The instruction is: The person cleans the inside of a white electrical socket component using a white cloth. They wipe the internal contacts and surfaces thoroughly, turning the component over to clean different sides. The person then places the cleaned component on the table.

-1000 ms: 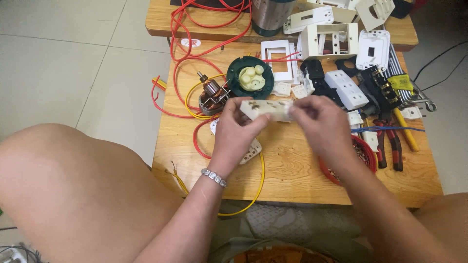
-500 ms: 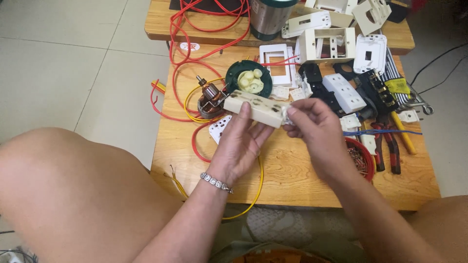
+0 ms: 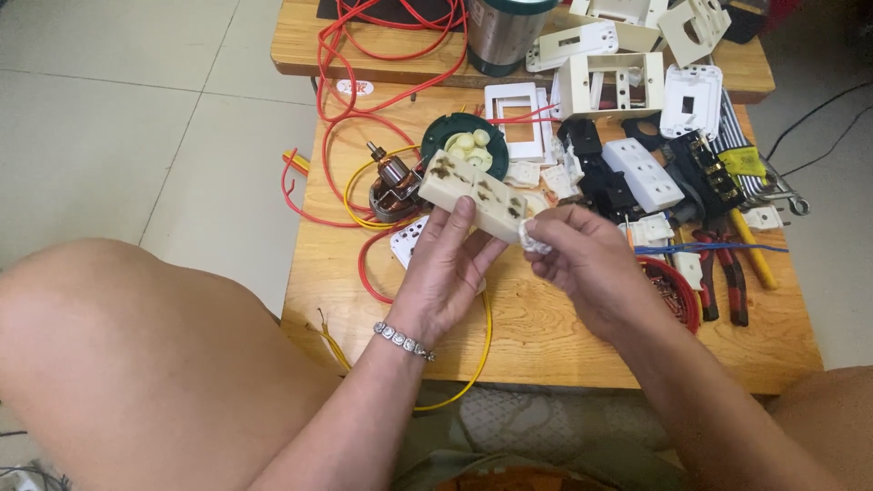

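Head view, looking down on a low wooden counter. Labels: a small round red-and-white sticker lies on the counter's far left part, among loops of red wire; a yellow rectangular tag sits at the right, on a black component.

Held item: a cream rectangular plastic socket strip, raised above the counter's middle, in front of a dark green round dish holding pale pieces. Its long axis runs from upper left down to lower right, socket face up toward the camera.

Left hand: fingers grasping the strip from below, thumb pressed on its top face; a silver linked bracelet at the wrist.

Right hand: fingers clenched on a small whitish piece at the strip's lower right end, touching it.

Nearby: a copper-wound motor armature left of the strip; a white three-socket block, red-handled pliers and a red round tray to the right.

Change: half a second ago the strip lay closer to level; its left end is now tipped farther away.
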